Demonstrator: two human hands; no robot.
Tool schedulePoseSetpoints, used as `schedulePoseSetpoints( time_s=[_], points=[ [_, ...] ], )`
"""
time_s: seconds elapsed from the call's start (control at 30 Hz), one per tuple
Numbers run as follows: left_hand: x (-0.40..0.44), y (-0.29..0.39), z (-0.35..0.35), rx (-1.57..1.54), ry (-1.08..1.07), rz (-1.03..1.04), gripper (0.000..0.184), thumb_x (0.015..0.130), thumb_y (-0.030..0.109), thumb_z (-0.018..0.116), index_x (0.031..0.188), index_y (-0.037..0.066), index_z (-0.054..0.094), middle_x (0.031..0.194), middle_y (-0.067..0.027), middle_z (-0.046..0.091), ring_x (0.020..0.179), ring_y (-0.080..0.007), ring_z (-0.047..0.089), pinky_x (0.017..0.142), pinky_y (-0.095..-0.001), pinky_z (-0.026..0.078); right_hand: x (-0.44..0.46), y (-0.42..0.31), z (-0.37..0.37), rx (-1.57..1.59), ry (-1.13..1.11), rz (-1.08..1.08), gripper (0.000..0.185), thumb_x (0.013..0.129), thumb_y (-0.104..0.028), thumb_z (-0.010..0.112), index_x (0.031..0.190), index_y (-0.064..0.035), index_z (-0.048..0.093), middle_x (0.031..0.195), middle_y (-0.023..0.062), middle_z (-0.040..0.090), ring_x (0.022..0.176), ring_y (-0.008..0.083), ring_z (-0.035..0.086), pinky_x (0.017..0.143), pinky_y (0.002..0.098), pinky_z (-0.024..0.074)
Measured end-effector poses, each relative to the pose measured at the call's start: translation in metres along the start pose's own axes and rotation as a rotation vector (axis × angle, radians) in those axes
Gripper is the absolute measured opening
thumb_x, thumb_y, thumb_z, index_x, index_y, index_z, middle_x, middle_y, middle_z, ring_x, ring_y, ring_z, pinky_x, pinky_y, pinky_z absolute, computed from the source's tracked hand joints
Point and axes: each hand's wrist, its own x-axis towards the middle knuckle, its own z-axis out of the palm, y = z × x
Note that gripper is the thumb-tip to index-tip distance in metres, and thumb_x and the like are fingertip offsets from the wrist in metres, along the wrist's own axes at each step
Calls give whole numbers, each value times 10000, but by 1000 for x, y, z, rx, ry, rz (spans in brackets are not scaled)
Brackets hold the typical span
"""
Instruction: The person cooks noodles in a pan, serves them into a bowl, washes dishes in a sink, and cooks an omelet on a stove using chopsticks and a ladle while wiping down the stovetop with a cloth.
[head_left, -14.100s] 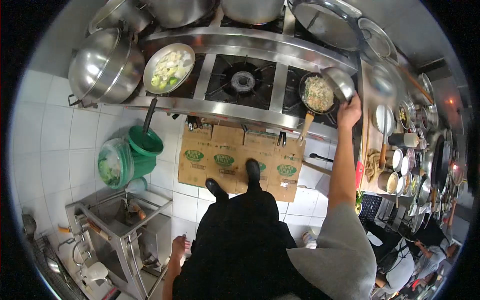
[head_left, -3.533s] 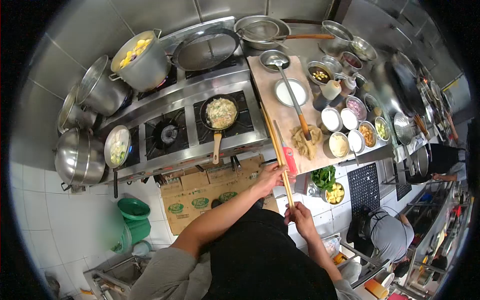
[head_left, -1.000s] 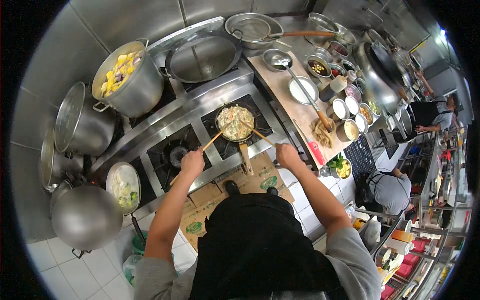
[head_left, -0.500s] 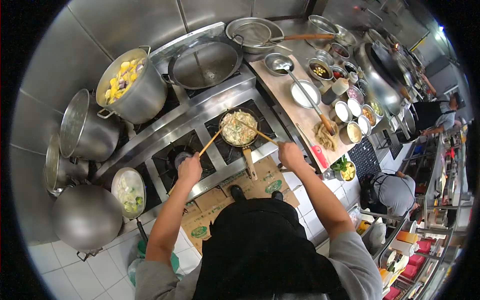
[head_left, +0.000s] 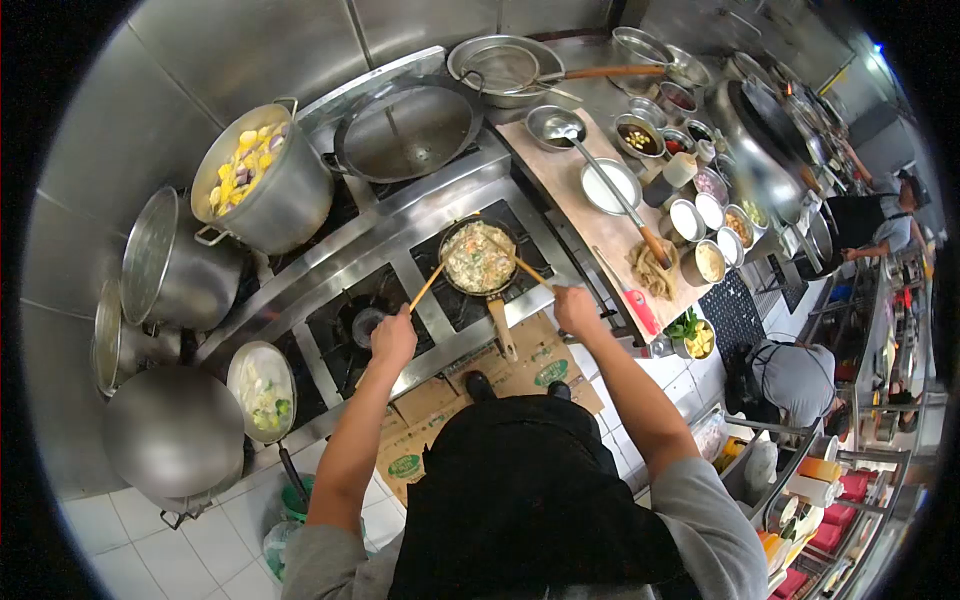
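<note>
A small frying pan (head_left: 497, 318) with a wooden handle stands on a stove burner, filled with a pale food mixture (head_left: 477, 258) flecked green and orange. To its lower left, my left hand (head_left: 393, 340) is closed on one long wooden chopstick (head_left: 428, 287), whose tip is at the pan's left side. My right hand (head_left: 576, 311) grips another long chopstick (head_left: 533, 273) from the right, its tip in the food. Neither hand touches the pan handle.
A second pan (head_left: 262, 392) with vegetables is at left beside a domed metal vessel (head_left: 174, 432). Behind stand a pot (head_left: 262, 180) of yellow pieces and a wok (head_left: 408, 130). Right, a board (head_left: 560, 170) holds a ladle (head_left: 625, 205) and red-handled knife (head_left: 641, 312). Two people (head_left: 795, 382) are farther right.
Both hands first held the chopsticks together by the board; now they are apart, one chopstick each, at the pan. Lately the tips have shifted slightly in the food.
</note>
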Motion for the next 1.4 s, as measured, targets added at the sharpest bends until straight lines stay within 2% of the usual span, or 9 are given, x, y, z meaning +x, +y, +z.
schedulePoseSetpoints(
  time_s=[0.23, 0.33, 0.47, 0.7, 0.93, 0.97, 1.17, 1.27, 1.4],
  points=[
    [-27, -7, 3, -303, 17, 18, 292, 983, 252, 538, 953, -16, 651, 807, -247, 685, 779, -422, 680, 702, -557, 516, -65, -22, -57, 390, 43, 134, 269, 904, -179, 557, 1066, -13, 694, 853, 252, 690, 822, 427, 677, 734, 508, 529],
    [-55, 39, 21, -729, -31, -28, 400, 967, 361, 640, 802, 1, 580, 584, -47, 529, 514, -199, 501, 491, -357, 399, -79, -40, -8, 706, -108, 178, 320, 963, -218, 542, 1199, -27, 642, 789, 173, 688, 679, 272, 691, 642, 412, 540],
    [-57, 105, 32, -1337, -169, -313, 388, 985, 409, 627, 860, 46, 577, 569, 17, 428, 448, -110, 421, 399, -302, 290, -88, -121, -3, 1111, -421, 177, 237, 1006, -225, 561, 1097, -28, 657, 765, 23, 634, 677, 110, 625, 604, 305, 510],
    [-93, 58, 49, -1512, 139, -651, 374, 1029, 422, 546, 834, 117, 454, 569, 23, 371, 395, -94, 338, 354, -282, 250, -55, -30, 92, 693, -210, 222, 383, 1009, -333, 544, 1063, 33, 641, 929, 173, 707, 861, 278, 685, 776, 379, 525],
    [-235, 24, 62, -1485, 316, -805, 371, 1040, 387, 522, 791, 122, 448, 545, 0, 384, 363, -113, 340, 340, -276, 265, -17, -35, 133, 1719, -728, 370, 204, 978, -130, 480, 947, -5, 638, 895, 142, 670, 812, 246, 664, 770, 397, 538],
    [-255, 26, 71, -1469, 345, -842, 372, 1041, 381, 520, 785, 121, 449, 538, 0, 382, 358, -112, 337, 337, -274, 266, -7, -8, 130, 1444, -586, -139, 216, 970, -145, 476, 917, -12, 638, 839, 121, 650, 742, 239, 637, 726, 395, 528],
    [-304, 42, 95, -1521, 374, -932, 353, 1034, 356, 518, 789, 111, 451, 533, 25, 363, 363, -94, 338, 328, -259, 259, 10, 28, 66, 635, -557, 24, 382, 1008, -337, 475, 1066, 1, 643, 765, 92, 656, 656, 189, 642, 593, 332, 520],
    [-301, 42, 88, -1553, 425, -873, 351, 1034, 347, 521, 787, 107, 457, 540, 24, 371, 363, -89, 337, 328, -253, 249, 38, 65, 68, 757, -705, 67, 344, 995, -332, 485, 1095, -34, 625, 782, 113, 662, 681, 197, 649, 660, 375, 542],
    [-299, 32, 82, -1460, 399, -824, 371, 1039, 373, 514, 783, 110, 462, 541, 5, 411, 366, -94, 367, 330, -250, 270, 28, 83, 131, 527, -559, -398, 243, 955, -268, 567, 1006, -40, 634, 821, 119, 656, 723, 223, 652, 636, 392, 536]
  ],
)
